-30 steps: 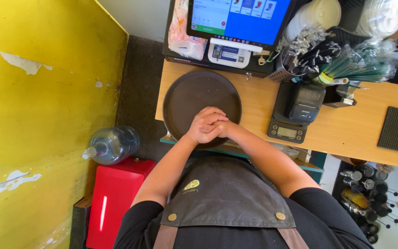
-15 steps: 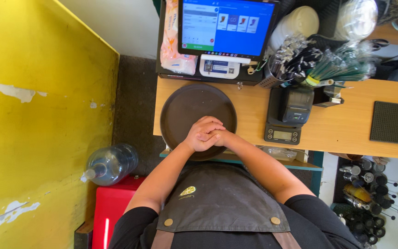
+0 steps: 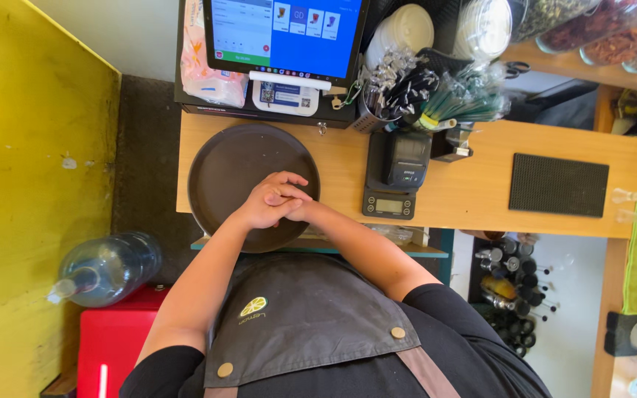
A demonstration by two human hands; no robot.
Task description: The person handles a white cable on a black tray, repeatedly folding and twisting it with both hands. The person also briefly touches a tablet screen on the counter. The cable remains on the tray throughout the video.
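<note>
Resting over the near half of a round dark tray (image 3: pixel 237 158), the left hand (image 3: pixel 265 205) is laid on top of the right hand (image 3: pixel 298 211), with the fingers (image 3: pixel 289 179) curled narrow and interlocked; nothing is seen held between them. Beneath and beyond the fingers the tray lies flat on a wooden counter (image 3: pixel 466 191). To the right of the fingers a small scale (image 3: pixel 390 204) is set, with a black mat (image 3: pixel 558 184) well apart further right.

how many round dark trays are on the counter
1. The round dark tray lies at the left end of the wooden counter, under the clasped left hand and right hand. More could be hidden out of view.
</note>
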